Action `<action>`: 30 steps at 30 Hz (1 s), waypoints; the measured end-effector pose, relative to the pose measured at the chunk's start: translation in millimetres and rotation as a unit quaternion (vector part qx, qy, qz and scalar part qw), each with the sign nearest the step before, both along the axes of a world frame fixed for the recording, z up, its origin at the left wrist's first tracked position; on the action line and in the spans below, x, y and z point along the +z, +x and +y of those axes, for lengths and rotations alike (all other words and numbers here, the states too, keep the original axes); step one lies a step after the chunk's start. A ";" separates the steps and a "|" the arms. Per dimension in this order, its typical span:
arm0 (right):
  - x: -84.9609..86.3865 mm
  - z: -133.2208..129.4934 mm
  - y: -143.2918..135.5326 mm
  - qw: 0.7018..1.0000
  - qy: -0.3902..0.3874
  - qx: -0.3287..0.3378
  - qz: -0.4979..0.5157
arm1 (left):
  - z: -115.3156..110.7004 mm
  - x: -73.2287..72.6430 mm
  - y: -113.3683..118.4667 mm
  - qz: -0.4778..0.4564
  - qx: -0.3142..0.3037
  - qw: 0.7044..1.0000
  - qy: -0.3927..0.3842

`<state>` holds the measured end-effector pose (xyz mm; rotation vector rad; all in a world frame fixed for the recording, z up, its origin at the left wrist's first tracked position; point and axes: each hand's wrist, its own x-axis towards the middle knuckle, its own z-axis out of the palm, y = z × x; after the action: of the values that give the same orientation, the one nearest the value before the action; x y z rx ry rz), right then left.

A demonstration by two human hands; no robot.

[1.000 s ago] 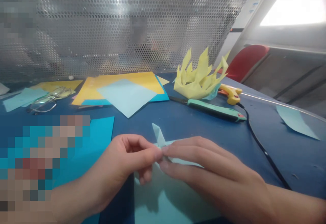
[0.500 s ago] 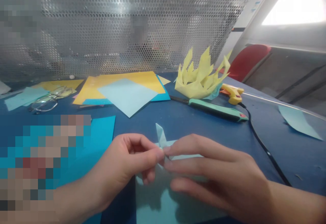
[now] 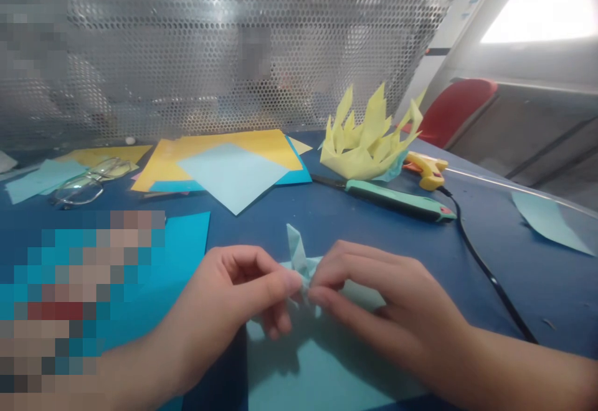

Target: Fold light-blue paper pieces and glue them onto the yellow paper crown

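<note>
A small folded piece of light blue paper (image 3: 296, 248) stands up between my hands, one pointed tip rising above the fingers. My left hand (image 3: 247, 286) pinches its lower part between thumb and index finger. From the other side, my right hand (image 3: 383, 299) has thumb and fingertips closed on the same folded paper. The fingertips hide the paper's lower folds. Beneath both hands lies a light blue sheet (image 3: 299, 373).
Behind are yellow and blue sheets with a pale blue square (image 3: 233, 177) on top, glasses (image 3: 81, 190), a yellow folded-paper form (image 3: 359, 155), a green-handled cutter (image 3: 397, 200) and a yellow glue gun (image 3: 432, 171) with black cord. A blue sheet (image 3: 187, 243) lies left.
My right hand's fingers have bent and drawn together, its thumb moving up to the folded paper in a pinch. My left hand keeps its grip nearly unmoved.
</note>
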<state>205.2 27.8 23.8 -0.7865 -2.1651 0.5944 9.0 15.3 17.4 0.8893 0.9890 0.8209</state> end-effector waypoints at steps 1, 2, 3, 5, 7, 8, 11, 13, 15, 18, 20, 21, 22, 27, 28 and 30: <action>-0.2 0.5 -0.1 1.000 -0.003 -0.002 0.001 | 0.4 0.1 0.4 -0.002 0.002 1.000 -0.004; -0.3 0.9 -0.2 1.000 -0.005 -0.004 0.002 | 0.7 0.2 0.9 -0.002 0.004 1.000 -0.004; -0.4 1.2 -0.2 1.000 -0.005 -0.005 0.004 | 0.9 0.4 1.4 -0.004 0.004 1.000 -0.006; -0.7 1.5 -0.2 1.000 -0.007 -0.007 0.007 | 1.0 0.8 2.2 -0.002 0.009 1.000 -0.006; -1.0 1.4 -0.5 1.000 -0.010 -0.009 0.007 | 0.4 0.9 2.0 -0.003 0.012 1.000 -0.008; -1.2 1.2 -0.8 1.000 -0.011 -0.012 0.007 | 0.0 0.9 1.6 -0.007 0.010 1.000 -0.008; -2.4 0.3 -2.2 1.000 -0.015 -0.016 0.012 | -1.0 0.1 -0.3 -0.018 0.002 1.000 -0.015; -3.1 -0.3 -2.9 1.000 -0.018 -0.015 0.021 | -0.7 -0.7 -0.7 -0.018 -0.003 1.000 -0.016; -3.4 -0.9 -2.8 0.999 -0.021 -0.013 0.024 | -0.1 -1.4 0.2 -0.018 -0.006 1.000 -0.014; -3.0 -2.1 -1.6 0.999 -0.028 -0.010 0.015 | -0.2 -1.8 1.6 -0.015 -0.010 1.000 -0.008; -2.5 -3.4 -0.6 1.000 -0.026 -0.001 0.013 | -1.2 -1.4 0.9 -0.009 -0.016 1.000 0.001; -2.3 -4.0 -0.2 1.000 -0.025 0.006 0.010 | -1.7 -1.0 0.0 -0.007 -0.017 1.000 0.004; -2.3 -4.7 0.0 1.000 -0.021 0.012 0.006 | -2.2 -0.5 -1.0 -0.006 -0.018 1.000 0.007; -3.0 -6.0 -0.9 1.000 -0.006 0.002 -0.012 | -1.7 1.7 -2.4 0.001 -0.018 1.000 0.009; -3.1 -6.0 -1.2 1.000 -0.005 -0.003 -0.012 | -1.3 1.9 -1.6 0.004 -0.016 1.000 0.008; -2.9 -5.9 -1.7 1.000 -0.012 -0.013 -0.015 | -0.9 2.1 0.4 0.010 -0.003 1.000 0.007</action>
<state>203.5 21.9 20.9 -0.8401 -2.1749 0.5985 9.5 14.4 19.5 0.9145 0.9990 0.8153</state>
